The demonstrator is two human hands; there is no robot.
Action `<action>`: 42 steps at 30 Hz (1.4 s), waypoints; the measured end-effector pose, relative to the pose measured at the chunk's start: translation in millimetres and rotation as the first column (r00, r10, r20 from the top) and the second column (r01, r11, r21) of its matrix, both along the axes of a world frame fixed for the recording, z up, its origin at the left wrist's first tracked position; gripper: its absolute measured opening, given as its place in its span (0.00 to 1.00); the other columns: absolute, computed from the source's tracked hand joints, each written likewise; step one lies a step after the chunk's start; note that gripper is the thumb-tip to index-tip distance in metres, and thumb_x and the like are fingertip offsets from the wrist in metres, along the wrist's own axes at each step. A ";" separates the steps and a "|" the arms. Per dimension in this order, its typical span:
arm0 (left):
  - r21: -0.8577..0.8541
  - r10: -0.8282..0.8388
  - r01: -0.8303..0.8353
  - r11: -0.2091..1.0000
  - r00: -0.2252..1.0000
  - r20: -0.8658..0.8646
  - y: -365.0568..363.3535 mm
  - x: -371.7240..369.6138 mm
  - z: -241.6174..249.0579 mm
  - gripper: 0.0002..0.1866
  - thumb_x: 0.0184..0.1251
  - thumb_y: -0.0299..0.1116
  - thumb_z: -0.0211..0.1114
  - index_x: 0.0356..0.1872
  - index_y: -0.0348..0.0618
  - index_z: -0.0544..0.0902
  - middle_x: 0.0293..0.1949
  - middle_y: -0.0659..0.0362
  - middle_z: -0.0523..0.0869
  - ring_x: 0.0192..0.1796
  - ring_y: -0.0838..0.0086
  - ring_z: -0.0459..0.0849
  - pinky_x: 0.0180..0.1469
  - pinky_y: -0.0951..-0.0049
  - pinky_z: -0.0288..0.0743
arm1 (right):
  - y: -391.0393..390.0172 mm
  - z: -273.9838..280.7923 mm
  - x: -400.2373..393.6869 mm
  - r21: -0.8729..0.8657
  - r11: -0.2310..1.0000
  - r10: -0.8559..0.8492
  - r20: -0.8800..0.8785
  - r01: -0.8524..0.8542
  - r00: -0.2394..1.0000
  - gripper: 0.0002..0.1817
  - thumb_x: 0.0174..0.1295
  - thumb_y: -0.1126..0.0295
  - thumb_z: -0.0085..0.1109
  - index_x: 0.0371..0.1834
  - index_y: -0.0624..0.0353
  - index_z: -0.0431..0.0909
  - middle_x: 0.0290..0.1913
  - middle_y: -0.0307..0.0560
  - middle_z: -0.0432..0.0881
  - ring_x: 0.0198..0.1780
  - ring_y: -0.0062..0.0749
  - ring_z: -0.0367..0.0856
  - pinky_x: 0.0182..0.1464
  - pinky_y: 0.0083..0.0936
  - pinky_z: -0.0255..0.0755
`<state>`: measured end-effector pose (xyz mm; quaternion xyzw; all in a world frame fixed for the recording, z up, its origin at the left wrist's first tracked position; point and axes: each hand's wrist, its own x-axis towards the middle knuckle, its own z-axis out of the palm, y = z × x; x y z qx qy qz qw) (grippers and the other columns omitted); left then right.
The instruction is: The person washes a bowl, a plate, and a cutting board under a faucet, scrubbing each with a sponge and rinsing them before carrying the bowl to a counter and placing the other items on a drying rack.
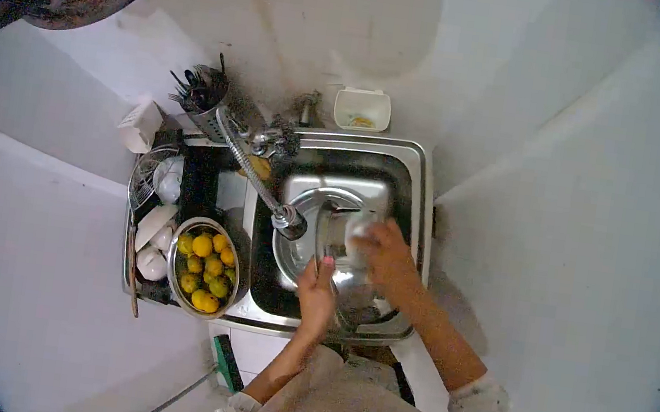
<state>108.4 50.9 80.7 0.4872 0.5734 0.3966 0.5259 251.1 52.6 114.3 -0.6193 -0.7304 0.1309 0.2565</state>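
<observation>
In the sink (pixel 426 169), a shiny metal bowl (pixel 334 236) is tipped on its side. My left hand (pixel 317 300) grips its near rim, the thumb lying against the metal. My right hand (pixel 389 260) is closed against the bowl's right side and blurred by motion; a pale patch shows at its fingertips, and I cannot tell what it is. Behind the tipped bowl, a wider round metal basin (pixel 283 260) rests on the sink floor. The faucet's flexible spout (pixel 255 175) arches in from the upper left, its head just left of the bowl.
Left of the sink, a metal bowl of yellow-green citrus fruit (pixel 205 265) stands beside white dishes (pixel 152 262) in a rack. Behind are a perforated cutlery holder (pixel 208 102) and a white container (pixel 362 110). A green-headed brush (pixel 227 363) leans below the counter. Walls close in on both sides.
</observation>
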 end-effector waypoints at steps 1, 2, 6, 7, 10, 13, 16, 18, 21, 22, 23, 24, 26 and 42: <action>-0.026 0.028 -0.027 0.999 0.999 0.038 1.6 3.1 2.5 0.17 0.68 0.43 0.51 0.35 0.36 0.76 0.23 0.64 0.72 0.27 0.80 0.65 0.30 0.75 0.60 | -6.7 -6.2 -5.9 -0.005 1.000 0.001 -0.001 -0.001 1.000 0.20 0.37 0.81 0.56 0.38 0.54 0.79 0.41 0.50 0.72 0.46 0.48 0.69 0.52 0.35 0.66; -0.033 0.029 -0.028 0.999 0.999 0.036 2.8 2.0 -0.8 0.17 0.68 0.43 0.51 0.35 0.36 0.76 0.23 0.64 0.72 0.27 0.80 0.65 0.30 0.75 0.60 | -12.4 -15.0 -9.6 0.059 0.998 0.037 -0.001 -0.037 0.999 0.20 0.36 0.80 0.56 0.38 0.54 0.79 0.42 0.50 0.72 0.46 0.48 0.68 0.52 0.34 0.66; 0.011 -0.086 0.088 0.996 0.986 -0.139 9.9 -2.8 -5.1 0.19 0.67 0.45 0.50 0.35 0.35 0.75 0.22 0.64 0.71 0.27 0.79 0.65 0.30 0.75 0.61 | 31.3 -27.7 4.1 0.155 0.987 0.043 -0.042 -0.036 0.998 0.19 0.37 0.79 0.56 0.37 0.54 0.79 0.39 0.51 0.74 0.47 0.47 0.69 0.52 0.32 0.66; -0.053 -0.110 0.103 0.993 0.981 -0.162 11.4 -4.5 -2.9 0.20 0.67 0.46 0.51 0.34 0.35 0.75 0.22 0.64 0.71 0.26 0.78 0.64 0.30 0.75 0.60 | 54.3 -33.8 16.4 -0.002 0.999 0.041 -0.079 -0.041 0.996 0.19 0.37 0.80 0.55 0.37 0.55 0.80 0.37 0.50 0.75 0.46 0.46 0.71 0.52 0.32 0.66; -0.094 -0.102 0.087 0.992 0.982 -0.162 11.0 -6.5 -3.3 0.20 0.66 0.47 0.51 0.32 0.36 0.74 0.22 0.64 0.70 0.26 0.77 0.64 0.30 0.76 0.60 | 105.6 -78.5 53.2 -0.312 0.942 0.068 -0.183 -0.123 0.981 0.15 0.43 0.78 0.54 0.36 0.56 0.80 0.35 0.50 0.79 0.44 0.44 0.75 0.52 0.31 0.67; -0.126 0.022 -0.025 0.992 0.999 -0.024 9.1 -7.4 -13.4 0.18 0.65 0.46 0.54 0.29 0.38 0.73 0.23 0.64 0.71 0.27 0.78 0.65 0.31 0.77 0.60 | 107.0 -174.2 98.0 -0.403 0.872 0.055 -0.486 -0.280 0.872 0.15 0.48 0.73 0.54 0.41 0.59 0.79 0.42 0.49 0.80 0.43 0.41 0.77 0.51 0.30 0.69; -0.307 0.201 -0.142 0.941 0.965 0.170 10.0 -8.7 -15.1 0.15 0.63 0.43 0.57 0.28 0.41 0.74 0.23 0.65 0.72 0.27 0.79 0.67 0.32 0.78 0.61 | 58.6 -223.2 111.2 -0.704 0.656 -0.616 -0.708 -0.273 0.346 0.15 0.54 0.70 0.51 0.44 0.62 0.77 0.44 0.48 0.80 0.44 0.34 0.77 0.49 0.27 0.69; -0.421 0.302 -0.176 0.890 0.919 0.254 12.1 -13.1 -14.7 0.13 0.62 0.42 0.58 0.27 0.42 0.74 0.23 0.65 0.72 0.28 0.80 0.68 0.31 0.77 0.62 | 48.5 -244.2 119.4 -0.553 0.830 -0.316 -0.569 -0.069 0.759 0.15 0.55 0.70 0.51 0.46 0.62 0.76 0.43 0.47 0.80 0.44 0.31 0.76 0.49 0.26 0.69; -0.505 0.379 -0.192 0.842 0.876 0.299 11.8 -26.0 -16.9 0.11 0.61 0.40 0.60 0.28 0.43 0.75 0.24 0.65 0.74 0.27 0.80 0.71 0.30 0.76 0.65 | 29.3 -222.4 97.8 -0.447 0.886 -0.329 -0.425 0.121 0.843 0.14 0.56 0.70 0.53 0.45 0.63 0.76 0.42 0.45 0.80 0.43 0.29 0.76 0.48 0.24 0.69; -0.525 0.397 -0.194 0.829 0.865 0.306 11.3 -28.1 -17.8 0.11 0.61 0.40 0.59 0.30 0.42 0.75 0.26 0.63 0.75 0.27 0.77 0.73 0.30 0.74 0.67 | 23.4 -196.7 89.2 -0.630 0.757 -0.592 -0.549 0.173 0.591 0.13 0.56 0.71 0.54 0.44 0.63 0.76 0.41 0.45 0.80 0.43 0.30 0.76 0.48 0.23 0.69; -0.544 0.413 -0.193 0.817 0.854 0.317 10.3 -30.7 -20.3 0.11 0.61 0.39 0.59 0.32 0.41 0.76 0.27 0.62 0.77 0.27 0.75 0.75 0.30 0.73 0.69 | 16.5 -190.1 85.5 -0.630 0.758 -0.589 -0.547 0.171 0.595 0.13 0.56 0.71 0.54 0.44 0.63 0.76 0.41 0.45 0.80 0.43 0.30 0.76 0.48 0.23 0.69; -0.563 0.430 -0.193 0.804 0.842 0.325 9.9 -32.4 -23.1 0.11 0.61 0.39 0.59 0.34 0.40 0.76 0.29 0.60 0.78 0.27 0.72 0.76 0.31 0.72 0.71 | 10.7 -185.1 83.2 -0.572 0.773 -0.585 -0.476 0.274 0.656 0.13 0.55 0.71 0.56 0.43 0.62 0.77 0.40 0.45 0.80 0.42 0.32 0.76 0.48 0.23 0.68; -0.588 0.460 -0.182 0.788 0.809 0.366 5.6 -40.6 -44.4 0.11 0.62 0.38 0.59 0.35 0.40 0.76 0.30 0.59 0.79 0.29 0.70 0.77 0.32 0.71 0.72 | -0.3 -160.4 72.7 -0.500 0.785 -0.584 -0.397 0.366 0.708 0.12 0.53 0.71 0.58 0.42 0.61 0.78 0.39 0.46 0.79 0.41 0.35 0.76 0.47 0.23 0.68; -0.578 0.600 -0.277 0.768 0.628 0.496 28.2 -72.5 -38.9 0.09 0.64 0.32 0.50 0.38 0.36 0.75 0.36 0.54 0.79 0.38 0.65 0.79 0.43 0.64 0.73 | -92.3 -95.4 -22.2 0.082 0.993 -0.072 -0.091 0.080 0.993 0.15 0.47 0.79 0.55 0.39 0.55 0.79 0.36 0.48 0.73 0.41 0.43 0.71 0.44 0.34 0.69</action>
